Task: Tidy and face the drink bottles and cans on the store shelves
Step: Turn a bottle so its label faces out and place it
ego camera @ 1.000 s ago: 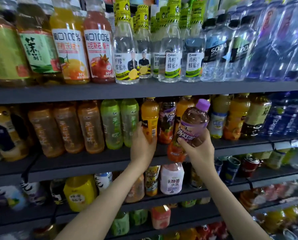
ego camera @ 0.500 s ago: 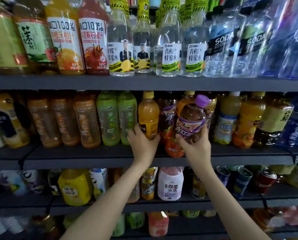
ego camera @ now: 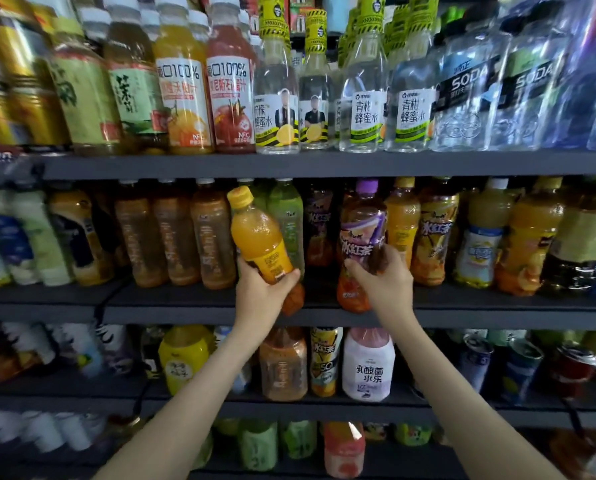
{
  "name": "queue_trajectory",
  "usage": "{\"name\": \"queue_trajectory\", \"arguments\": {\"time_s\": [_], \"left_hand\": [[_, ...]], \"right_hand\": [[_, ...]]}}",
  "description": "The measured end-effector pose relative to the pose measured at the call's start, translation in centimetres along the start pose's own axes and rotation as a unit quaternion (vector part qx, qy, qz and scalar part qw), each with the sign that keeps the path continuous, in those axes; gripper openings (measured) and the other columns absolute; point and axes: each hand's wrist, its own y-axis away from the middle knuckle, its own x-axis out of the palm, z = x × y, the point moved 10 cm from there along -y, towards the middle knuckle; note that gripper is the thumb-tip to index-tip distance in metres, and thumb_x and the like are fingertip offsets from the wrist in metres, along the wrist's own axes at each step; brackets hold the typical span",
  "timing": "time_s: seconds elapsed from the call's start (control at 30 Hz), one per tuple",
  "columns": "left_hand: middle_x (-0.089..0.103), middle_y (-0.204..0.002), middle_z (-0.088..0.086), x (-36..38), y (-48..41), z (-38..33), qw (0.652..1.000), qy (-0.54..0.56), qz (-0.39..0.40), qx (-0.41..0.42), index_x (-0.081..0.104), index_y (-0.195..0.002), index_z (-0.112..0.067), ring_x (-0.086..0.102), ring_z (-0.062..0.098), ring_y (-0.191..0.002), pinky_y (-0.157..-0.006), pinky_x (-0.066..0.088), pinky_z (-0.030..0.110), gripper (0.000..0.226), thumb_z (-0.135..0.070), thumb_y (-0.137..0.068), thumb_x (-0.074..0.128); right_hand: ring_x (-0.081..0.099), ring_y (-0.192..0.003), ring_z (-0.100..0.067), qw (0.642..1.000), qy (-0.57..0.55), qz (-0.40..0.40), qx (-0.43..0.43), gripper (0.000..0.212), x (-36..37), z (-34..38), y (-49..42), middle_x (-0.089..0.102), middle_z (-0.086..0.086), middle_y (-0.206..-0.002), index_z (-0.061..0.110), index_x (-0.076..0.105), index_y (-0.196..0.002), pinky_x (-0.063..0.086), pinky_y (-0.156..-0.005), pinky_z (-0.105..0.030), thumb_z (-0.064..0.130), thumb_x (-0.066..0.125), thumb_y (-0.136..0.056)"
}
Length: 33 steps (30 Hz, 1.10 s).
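Orange bottle [ego camera: 260, 244], standing on the middle shelf [ego camera: 185, 310] a moment ago, is now lifted clear and tilted left, with the left hand [ego camera: 261, 292] fingers curled round its base. Just right, the right hand [ego camera: 383, 282] fingers wrap the purple-capped bottle [ego camera: 362, 233], now held upright at the shelf front. The two are probably being re-faced or swapped.

Can't read the blurry gold metal cans [ego camera: 9, 81] far left, lol. Can't see the base of the yellow-capped orange juice bottle [ego camera: 258, 237], buried in the left hand [ego camera: 260, 296]. Ditto purple-capped brown tea bottle [ego camera: 362, 230] behind the right hand [ego camera: 384, 285].
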Motion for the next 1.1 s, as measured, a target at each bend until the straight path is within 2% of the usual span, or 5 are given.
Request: {"name": "queue_trajectory", "arguments": {"time_s": [0.27, 0.43, 0.77, 0.97, 1.1], "left_hand": [[0.056, -0.094, -0.015, -3.3, -1.0, -2.0, 0.998, -0.046, 0.004, 0.045, 0.036, -0.110, -0.028, 0.056, -0.005, -0.081, -0.062, 0.040, 0.005, 0.062, -0.024, -0.070, 0.084], [0.052, -0.093, -0.021, -3.7, -1.6, -0.8, 0.998, -0.046, 0.040, 0.029, 0.034, -0.118, -0.022, 0.053, -0.014, -0.075, -0.061, 0.039, -0.002, 0.068, -0.018, -0.071, 0.083], [0.049, -0.093, -0.023, -3.5, -1.6, 1.4, 0.997, -0.035, 0.072, -0.016, 0.028, -0.117, -0.028, 0.051, -0.012, -0.077, -0.060, 0.039, 0.000, 0.073, -0.016, -0.071, 0.083], [0.056, -0.091, -0.014, -3.4, -0.2, 1.8, 0.992, -0.060, 0.106, -0.032, 0.029, -0.113, -0.024, 0.057, 0.004, -0.078, -0.060, 0.041, 0.005, 0.069, -0.021, -0.071, 0.083], [0.059, -0.096, -0.006, -3.6, 1.7, 1.6, 0.990, -0.057, 0.125, -0.042, 0.029, -0.127, -0.017, 0.062, 0.016, -0.086, -0.060, 0.044, 0.014, 0.075, -0.024, -0.073, 0.082]], "right_hand": [[0.049, -0.126, -0.029, 0.999, 0.040, 0.017, 0.009, 0.075, 6.2, 1.7, -1.0, 0.049, -0.015, -0.138, 0.005, 0.031, -0.145, 0.043, -0.100, -0.038, 0.032, 0.069, -0.086], [0.025, -0.143, -0.026, 0.999, 0.035, 0.011, -0.038, 0.090, 8.5, 2.3, 0.7, 0.022, -0.015, -0.155, 0.010, 0.003, -0.152, 0.026, -0.105, -0.022, 0.003, 0.065, -0.087], [0.040, -0.135, -0.032, 0.994, 0.096, 0.032, -0.029, 0.095, 10.1, 2.0, -0.5, 0.014, -0.011, -0.159, 0.028, -0.016, -0.150, 0.051, -0.088, -0.040, 0.009, 0.058, -0.093], [0.038, -0.133, -0.020, 0.999, 0.027, 0.023, -0.025, 0.067, 8.8, 4.0, 3.0, 0.038, -0.010, -0.146, 0.015, 0.021, -0.150, 0.040, -0.103, -0.031, 0.027, 0.057, -0.095], [0.053, -0.117, -0.009, 0.981, -0.045, 0.186, -0.013, 0.067, 10.8, 6.2, 7.0, 0.056, 0.004, -0.127, 0.021, 0.041, -0.139, 0.048, -0.095, -0.031, 0.056, 0.060, -0.085]]}}
